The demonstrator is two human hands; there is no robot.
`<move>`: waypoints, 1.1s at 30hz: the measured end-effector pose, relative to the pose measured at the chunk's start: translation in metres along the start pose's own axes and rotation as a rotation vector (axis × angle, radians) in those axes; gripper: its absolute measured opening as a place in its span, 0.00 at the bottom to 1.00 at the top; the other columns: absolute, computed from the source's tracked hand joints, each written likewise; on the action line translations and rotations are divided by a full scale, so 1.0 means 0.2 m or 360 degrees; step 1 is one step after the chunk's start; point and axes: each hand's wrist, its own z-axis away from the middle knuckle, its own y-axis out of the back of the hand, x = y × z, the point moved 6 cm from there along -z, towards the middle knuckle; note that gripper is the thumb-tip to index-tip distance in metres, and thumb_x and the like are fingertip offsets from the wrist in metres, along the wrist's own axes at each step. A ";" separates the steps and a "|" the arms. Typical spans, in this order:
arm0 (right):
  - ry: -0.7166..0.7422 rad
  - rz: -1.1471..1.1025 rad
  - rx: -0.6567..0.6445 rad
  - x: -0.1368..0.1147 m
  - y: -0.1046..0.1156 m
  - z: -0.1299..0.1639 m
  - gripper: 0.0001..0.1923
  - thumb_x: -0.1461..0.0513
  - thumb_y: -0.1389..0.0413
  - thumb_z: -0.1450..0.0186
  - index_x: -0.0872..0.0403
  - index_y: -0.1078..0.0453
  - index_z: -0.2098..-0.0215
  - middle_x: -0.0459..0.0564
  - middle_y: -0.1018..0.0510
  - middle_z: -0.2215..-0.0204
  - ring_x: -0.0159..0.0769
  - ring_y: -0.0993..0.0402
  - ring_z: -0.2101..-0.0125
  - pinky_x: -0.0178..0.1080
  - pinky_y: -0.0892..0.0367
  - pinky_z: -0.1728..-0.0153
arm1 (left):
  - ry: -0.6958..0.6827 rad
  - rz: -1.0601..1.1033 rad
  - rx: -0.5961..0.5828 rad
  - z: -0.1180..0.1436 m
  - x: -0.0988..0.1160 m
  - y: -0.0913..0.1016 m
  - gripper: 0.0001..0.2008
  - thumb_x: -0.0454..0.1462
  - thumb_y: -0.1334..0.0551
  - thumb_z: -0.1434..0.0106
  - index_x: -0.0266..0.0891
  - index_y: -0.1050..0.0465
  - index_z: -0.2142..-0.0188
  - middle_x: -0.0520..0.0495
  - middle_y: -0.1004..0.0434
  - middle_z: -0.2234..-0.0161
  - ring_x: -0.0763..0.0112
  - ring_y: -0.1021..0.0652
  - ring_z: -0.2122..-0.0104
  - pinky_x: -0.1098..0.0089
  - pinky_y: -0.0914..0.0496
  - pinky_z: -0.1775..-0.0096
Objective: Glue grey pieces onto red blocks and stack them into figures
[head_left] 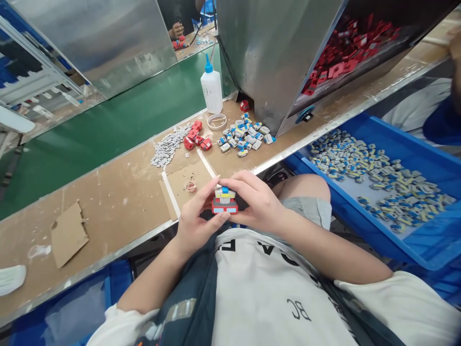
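Between my two hands, close to the bench's front edge, is a small toy vehicle with a red and dark base, light blue windows and a grey, yellow and blue top piece. My left hand grips its left side, thumb at the lower front. From the right, my right hand closes round it, fingertips at the top. Beyond the hands lie a pile of grey, blue and yellow pieces, several red toy bodies and a heap of small flat grey parts.
A white bottle with a blue nozzle stands by a tape ring. At right, a metal bin holds red parts, and a blue crate holds many pieces. Cardboard lies left. A co-worker's hand shows at the back.
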 end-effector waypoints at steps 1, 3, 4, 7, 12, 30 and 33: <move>-0.0049 -0.0038 -0.0010 0.01 0.00 0.00 0.24 0.58 0.36 0.28 0.54 0.31 0.37 0.55 0.22 0.57 0.44 0.24 0.59 0.45 0.23 0.59 | 0.0036 0.0062 0.0030 0.00 0.00 0.00 0.33 0.43 0.29 0.28 0.45 0.32 0.27 0.39 0.16 0.42 0.61 0.13 0.49 0.65 0.18 0.47; -0.0166 -0.0139 -0.0019 0.03 -0.01 0.01 0.25 0.58 0.35 0.30 0.54 0.31 0.37 0.54 0.23 0.58 0.42 0.24 0.60 0.44 0.23 0.60 | 0.0141 0.0229 0.0076 -0.01 0.00 -0.02 0.29 0.43 0.31 0.27 0.44 0.29 0.29 0.41 0.14 0.46 0.63 0.13 0.51 0.67 0.18 0.49; -0.0224 -0.0189 -0.0013 0.04 -0.02 0.01 0.25 0.58 0.34 0.30 0.54 0.30 0.38 0.53 0.23 0.59 0.41 0.24 0.61 0.43 0.23 0.60 | 0.0213 0.0329 0.0087 -0.01 -0.02 -0.03 0.28 0.44 0.32 0.27 0.44 0.29 0.30 0.41 0.13 0.47 0.63 0.12 0.53 0.67 0.17 0.51; -0.0375 -0.0252 0.0028 0.06 -0.02 0.03 0.25 0.58 0.32 0.33 0.53 0.28 0.39 0.52 0.25 0.59 0.40 0.25 0.60 0.42 0.22 0.61 | 0.0431 0.0627 0.0093 -0.01 -0.06 -0.07 0.28 0.48 0.35 0.25 0.48 0.31 0.29 0.42 0.12 0.49 0.61 0.11 0.55 0.66 0.16 0.56; -0.0356 -0.0214 0.0072 0.05 -0.01 0.04 0.29 0.59 0.31 0.35 0.52 0.28 0.37 0.59 0.26 0.47 0.46 0.24 0.48 0.47 0.20 0.53 | 0.0650 0.0842 0.0015 -0.01 -0.11 -0.12 0.35 0.52 0.35 0.26 0.57 0.42 0.24 0.45 0.12 0.50 0.58 0.11 0.55 0.59 0.16 0.53; -0.0215 -0.0174 -0.0195 0.04 -0.08 0.05 0.36 0.54 0.37 0.26 0.48 0.41 0.24 0.63 0.27 0.38 0.53 0.27 0.38 0.57 0.25 0.39 | 0.0712 0.1035 0.0105 -0.03 -0.17 -0.11 0.27 0.44 0.31 0.32 0.54 0.26 0.34 0.48 0.15 0.45 0.64 0.13 0.56 0.65 0.18 0.54; -0.0383 -0.0225 -0.0090 0.08 -0.09 0.08 0.41 0.52 0.37 0.27 0.48 0.46 0.22 0.64 0.32 0.35 0.53 0.29 0.35 0.55 0.24 0.38 | 0.0612 0.0958 0.0261 -0.01 -0.17 -0.08 0.21 0.45 0.31 0.30 0.52 0.22 0.38 0.46 0.14 0.46 0.62 0.13 0.52 0.62 0.18 0.48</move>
